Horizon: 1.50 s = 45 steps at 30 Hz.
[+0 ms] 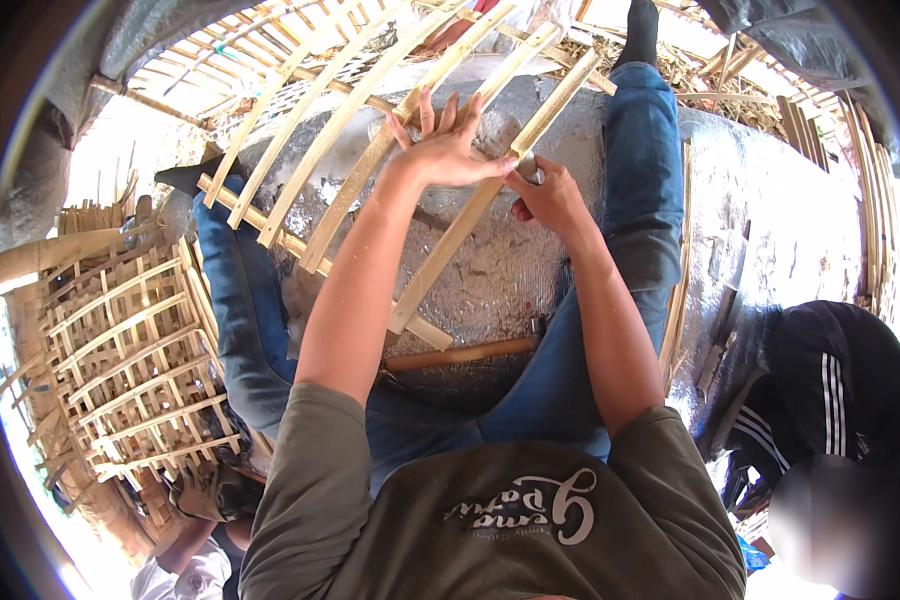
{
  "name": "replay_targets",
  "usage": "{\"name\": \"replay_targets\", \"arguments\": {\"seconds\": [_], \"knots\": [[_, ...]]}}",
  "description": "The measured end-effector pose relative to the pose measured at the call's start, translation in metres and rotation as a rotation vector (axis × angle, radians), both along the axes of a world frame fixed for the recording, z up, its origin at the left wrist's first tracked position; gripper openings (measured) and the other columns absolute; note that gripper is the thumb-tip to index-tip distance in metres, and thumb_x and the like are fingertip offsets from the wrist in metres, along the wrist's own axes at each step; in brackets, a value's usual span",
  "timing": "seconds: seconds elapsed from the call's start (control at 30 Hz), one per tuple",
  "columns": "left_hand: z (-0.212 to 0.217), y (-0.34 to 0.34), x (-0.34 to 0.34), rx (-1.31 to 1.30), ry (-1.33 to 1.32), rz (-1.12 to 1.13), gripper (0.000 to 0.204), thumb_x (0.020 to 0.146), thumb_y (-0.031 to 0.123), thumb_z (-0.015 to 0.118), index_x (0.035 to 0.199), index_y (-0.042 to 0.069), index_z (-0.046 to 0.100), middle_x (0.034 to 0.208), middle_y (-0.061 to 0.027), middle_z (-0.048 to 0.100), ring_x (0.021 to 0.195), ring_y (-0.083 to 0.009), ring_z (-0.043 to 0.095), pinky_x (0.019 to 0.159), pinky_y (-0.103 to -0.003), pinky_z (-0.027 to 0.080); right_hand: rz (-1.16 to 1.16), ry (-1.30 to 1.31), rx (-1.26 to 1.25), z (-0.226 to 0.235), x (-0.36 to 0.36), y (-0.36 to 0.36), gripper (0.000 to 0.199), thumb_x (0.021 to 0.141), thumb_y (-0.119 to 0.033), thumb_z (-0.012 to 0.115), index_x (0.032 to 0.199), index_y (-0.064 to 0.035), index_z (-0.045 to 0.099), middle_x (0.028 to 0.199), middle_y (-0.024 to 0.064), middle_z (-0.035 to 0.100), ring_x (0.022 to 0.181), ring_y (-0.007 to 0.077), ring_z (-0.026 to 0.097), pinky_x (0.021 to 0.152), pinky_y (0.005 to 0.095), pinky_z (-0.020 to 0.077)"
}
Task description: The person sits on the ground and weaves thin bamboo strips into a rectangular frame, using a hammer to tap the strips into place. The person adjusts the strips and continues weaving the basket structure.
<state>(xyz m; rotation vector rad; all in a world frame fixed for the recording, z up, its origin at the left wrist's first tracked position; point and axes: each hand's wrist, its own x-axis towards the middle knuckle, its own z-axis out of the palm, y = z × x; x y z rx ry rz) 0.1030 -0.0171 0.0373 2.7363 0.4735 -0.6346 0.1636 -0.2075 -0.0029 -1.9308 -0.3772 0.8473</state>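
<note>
A lattice of pale bamboo slats (355, 185) on crossbars lies slanted between my legs, over a silvery sheet (460, 255). My left hand (445, 148) is spread over it, palm down and fingers apart. Its thumb reaches the rightmost slat (457, 235), close to the right hand's fingertips. At that slat's right edge, my right hand (552, 195) is closed, thumb and fingers drawn together. A small greyish piece shows between them, too little of it visible to name.
To the left stands a stack of woven bamboo lattices (135, 350). A bamboo stick (460, 354) lies near my lap. A person in black clothing (820, 375) sits at the right, another in white (185, 575) at lower left. Upright slats (870, 200) line the right side.
</note>
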Motion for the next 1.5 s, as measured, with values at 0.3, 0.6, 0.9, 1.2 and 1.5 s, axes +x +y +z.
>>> {"name": "replay_targets", "arguments": {"seconds": [0.3,0.6,0.9,1.2,1.5], "knots": [[0.004,0.003,0.004,-0.014,0.087,-0.031,0.160,0.045,0.084,0.080,0.160,0.024,-0.016,0.168,-0.0125,-0.011,0.149,-0.0415,-0.026,0.104,-0.083,-0.013,-0.007,0.034,-0.001,0.009,-0.002,0.002,0.048,0.091,-0.042,0.074,0.097,0.0043,0.067,0.065,0.0088,0.067,0.055,0.0132,0.067,0.052,0.0268,0.0547],[0.009,0.002,0.011,-0.010,0.174,-0.020,0.160,0.045,0.085,0.079,0.160,0.025,-0.015,0.168,-0.0112,-0.012,0.148,-0.0425,-0.027,0.103,-0.085,-0.011,0.005,0.013,-0.073,0.011,-0.002,0.003,0.048,0.092,-0.045,0.072,0.098,0.0030,0.067,0.066,0.0092,0.068,0.056,0.0135,0.068,0.053,0.0266,0.0557],[0.010,0.002,0.010,-0.009,0.166,-0.018,0.157,0.049,0.083,0.079,0.160,0.025,-0.015,0.168,-0.0116,-0.013,0.148,-0.0417,-0.028,0.105,-0.083,-0.010,-0.001,0.095,-0.181,0.012,0.016,-0.016,0.068,0.095,-0.059,0.060,0.132,-0.0027,0.061,0.073,0.0122,0.072,0.061,0.0160,0.071,0.055,0.0306,0.0566],[0.006,0.002,0.009,0.012,0.143,-0.018,0.158,0.046,0.085,0.078,0.159,0.028,-0.016,0.168,-0.0120,-0.011,0.149,-0.0409,-0.025,0.107,-0.082,-0.008,0.062,0.065,-0.343,0.040,0.022,-0.028,0.043,0.098,-0.043,0.066,0.118,-0.0043,0.063,0.084,0.0062,0.071,0.077,0.0126,0.069,0.066,0.0300,0.0589],[0.008,0.001,0.007,-0.014,0.106,-0.021,0.151,0.054,0.079,0.080,0.161,0.026,-0.012,0.168,-0.0128,-0.011,0.148,-0.0417,-0.028,0.104,-0.083,-0.012,0.121,0.273,-0.070,0.022,0.024,-0.035,0.019,0.094,-0.017,0.072,0.098,0.0010,0.067,0.082,0.0053,0.070,0.074,0.0111,0.067,0.064,0.0268,0.0592]]}}
